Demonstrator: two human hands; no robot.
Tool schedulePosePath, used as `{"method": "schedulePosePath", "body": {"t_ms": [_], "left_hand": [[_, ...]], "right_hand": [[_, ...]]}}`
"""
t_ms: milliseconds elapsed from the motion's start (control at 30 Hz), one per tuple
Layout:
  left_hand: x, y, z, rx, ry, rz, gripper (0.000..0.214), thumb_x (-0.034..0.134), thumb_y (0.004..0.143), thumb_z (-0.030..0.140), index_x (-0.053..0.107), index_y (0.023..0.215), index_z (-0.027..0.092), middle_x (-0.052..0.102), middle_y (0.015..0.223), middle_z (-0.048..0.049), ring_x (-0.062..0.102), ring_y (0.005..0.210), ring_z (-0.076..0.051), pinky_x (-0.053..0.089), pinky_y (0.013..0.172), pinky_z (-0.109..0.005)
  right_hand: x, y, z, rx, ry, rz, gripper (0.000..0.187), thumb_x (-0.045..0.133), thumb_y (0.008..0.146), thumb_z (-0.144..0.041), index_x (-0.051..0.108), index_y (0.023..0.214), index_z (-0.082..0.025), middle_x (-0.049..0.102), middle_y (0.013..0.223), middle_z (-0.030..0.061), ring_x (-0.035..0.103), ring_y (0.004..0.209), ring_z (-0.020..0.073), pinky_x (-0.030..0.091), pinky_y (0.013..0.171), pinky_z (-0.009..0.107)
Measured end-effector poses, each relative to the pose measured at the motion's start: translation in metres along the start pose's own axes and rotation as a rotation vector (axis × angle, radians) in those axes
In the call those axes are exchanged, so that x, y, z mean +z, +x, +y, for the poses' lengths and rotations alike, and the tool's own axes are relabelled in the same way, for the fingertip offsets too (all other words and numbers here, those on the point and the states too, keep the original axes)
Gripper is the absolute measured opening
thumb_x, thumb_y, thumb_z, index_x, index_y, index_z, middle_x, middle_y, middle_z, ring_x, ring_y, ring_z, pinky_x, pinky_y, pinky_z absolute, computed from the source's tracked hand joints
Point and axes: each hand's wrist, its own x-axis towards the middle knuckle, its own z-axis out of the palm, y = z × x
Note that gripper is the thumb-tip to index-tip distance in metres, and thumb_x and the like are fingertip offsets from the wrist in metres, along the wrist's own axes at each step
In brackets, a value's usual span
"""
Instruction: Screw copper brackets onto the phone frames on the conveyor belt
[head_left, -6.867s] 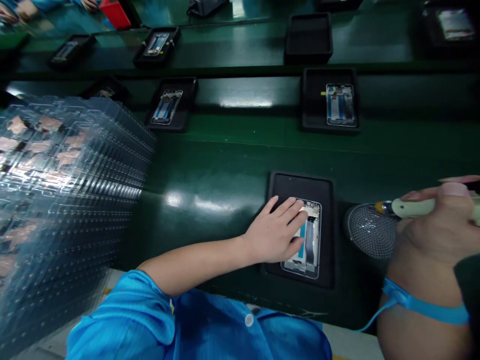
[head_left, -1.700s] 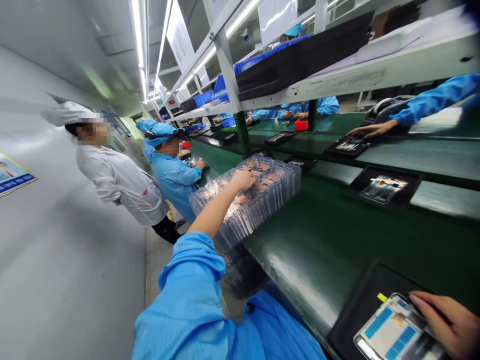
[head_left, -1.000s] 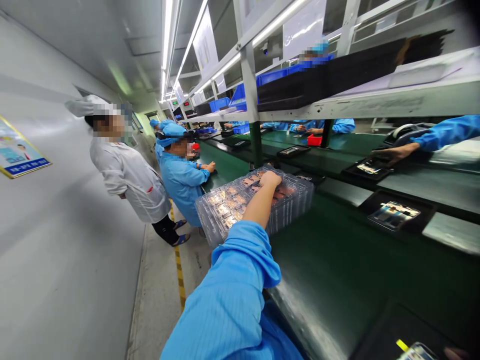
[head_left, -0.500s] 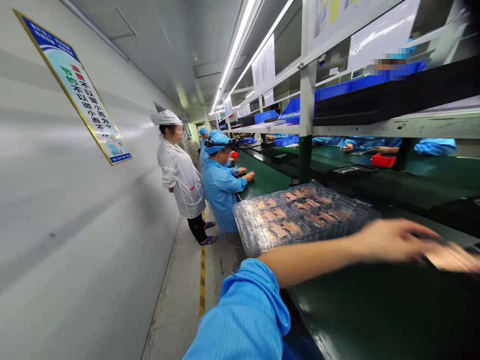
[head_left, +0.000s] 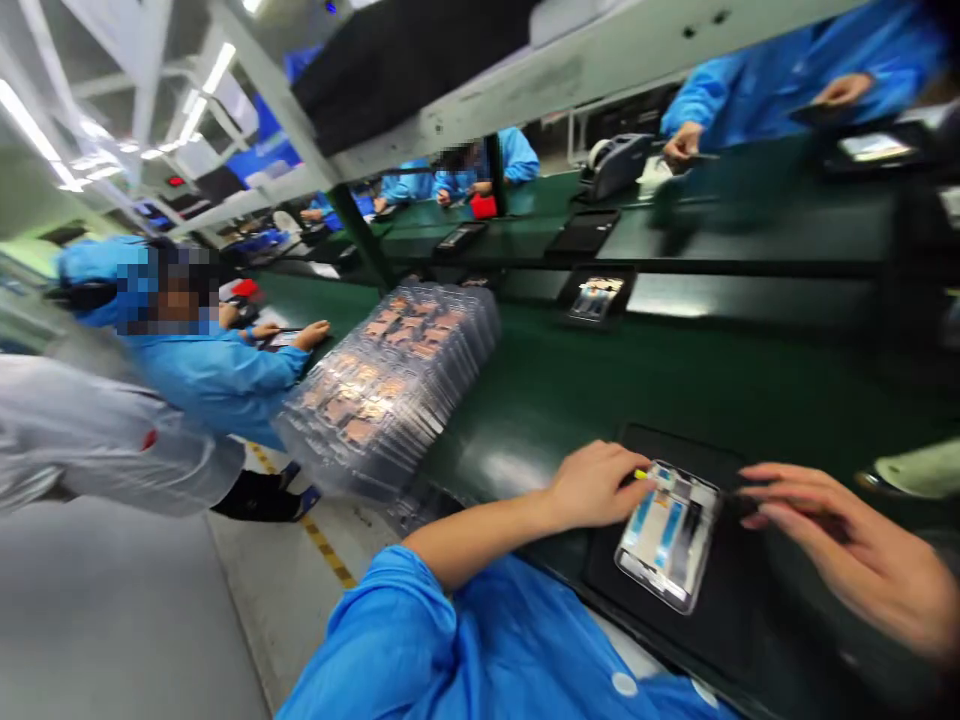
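Green tabletop (head_left: 795, 385) runs under everything; landmark = black tray (head_left: 735, 600), at its near edge. Stack of clear trays (head_left: 459, 372) stands left of the black tray, coppery pieces (head_left: 416, 330) in its top layer. Change: left hand (head_left: 600, 485) was over that stack about a second ago, then swung away with what looked like a coppery piece; now it's at the black tray, so work seems to have shifted from picking to the phone frame. Right hand (head_left: 847, 540) is just right of the black tray, fingers loosely curled and parted, dark blur near the tips; can't tell if that grip holds anything. Phone frame (head_left: 667, 535) lies inside the black tray, slightly turned, between the two hands. Left grip: fingers bent together over the frame's upper left corner, contact likely, pinch hidden, can't tell if it holds a piece. Right grip sits apart from the frame. Pale handle (head_left: 919, 470), right of the black tray, partly out of view. Yellow tab (head_left: 641, 474) at the left fingertips, within the black tray's outline.
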Motion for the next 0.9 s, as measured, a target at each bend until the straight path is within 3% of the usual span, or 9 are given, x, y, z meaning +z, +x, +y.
{"method": "schedulePosePath", "body": {"t_ms": [100, 233, 300, 467, 733, 900], "left_hand": [[0.005, 0.012, -0.012, 0.193, 0.401, 0.055, 0.027, 0.062, 0.101, 0.035, 0.070, 0.118, 0.015, 0.070, 0.117, -0.0098, 0.063, 0.111, -0.023, 0.051, 0.104, -0.038], [0.018, 0.032, -0.011, 0.213, 0.630, 0.096, 0.031, 0.059, 0.102, 0.041, 0.070, 0.119, 0.017, 0.068, 0.112, -0.0086, 0.060, 0.105, -0.024, 0.053, 0.090, -0.038], [0.022, 0.040, -0.008, 0.234, 0.652, 0.092, 0.031, 0.055, 0.104, 0.041, 0.071, 0.115, 0.017, 0.067, 0.109, -0.0083, 0.059, 0.103, -0.024, 0.052, 0.089, -0.037], [0.030, 0.038, 0.001, 0.434, 0.720, -0.067, 0.027, 0.055, 0.104, 0.037, 0.069, 0.115, 0.017, 0.065, 0.110, -0.0083, 0.058, 0.104, -0.023, 0.052, 0.088, -0.036], [0.039, 0.043, 0.013, 0.303, 0.673, -0.084, 0.019, 0.057, 0.101, 0.029, 0.069, 0.105, 0.015, 0.065, 0.106, -0.0092, 0.062, 0.100, -0.024, 0.056, 0.087, -0.036], [0.039, 0.037, 0.003, 0.351, 0.594, -0.072, 0.018, 0.053, 0.105, 0.027, 0.067, 0.102, 0.018, 0.070, 0.106, -0.0052, 0.066, 0.107, -0.019, 0.055, 0.098, -0.031]], "right_hand": [[0.002, 0.000, 0.013, 0.118, 0.082, -0.035, 0.059, 0.061, 0.085, -0.079, 0.063, 0.102, -0.023, 0.071, 0.111, 0.0108, 0.073, 0.078, 0.0229, 0.064, 0.071, 0.033], [0.012, 0.003, 0.033, 0.104, 0.028, 0.021, 0.060, 0.063, 0.084, -0.078, 0.061, 0.106, -0.022, 0.071, 0.086, 0.0074, 0.072, 0.075, 0.0237, 0.063, 0.073, 0.034], [0.014, 0.003, 0.042, 0.075, -0.008, 0.065, 0.060, 0.064, 0.084, -0.079, 0.063, 0.104, -0.022, 0.071, 0.088, 0.0072, 0.071, 0.075, 0.0226, 0.062, 0.071, 0.033], [0.011, 0.001, 0.053, 0.062, -0.071, 0.149, 0.056, 0.064, 0.085, -0.076, 0.068, 0.101, -0.022, 0.071, 0.091, 0.0062, 0.068, 0.075, 0.0206, 0.059, 0.072, 0.033], [0.015, 0.000, 0.045, 0.041, -0.107, 0.151, 0.044, 0.059, 0.093, -0.063, 0.071, 0.105, -0.022, 0.070, 0.088, 0.0045, 0.065, 0.069, 0.0183, 0.055, 0.065, 0.030], [0.020, -0.001, 0.037, 0.002, -0.153, 0.146, 0.038, 0.057, 0.096, -0.057, 0.072, 0.102, -0.023, 0.072, 0.097, 0.0052, 0.068, 0.082, 0.0209, 0.055, 0.070, 0.031]]}}
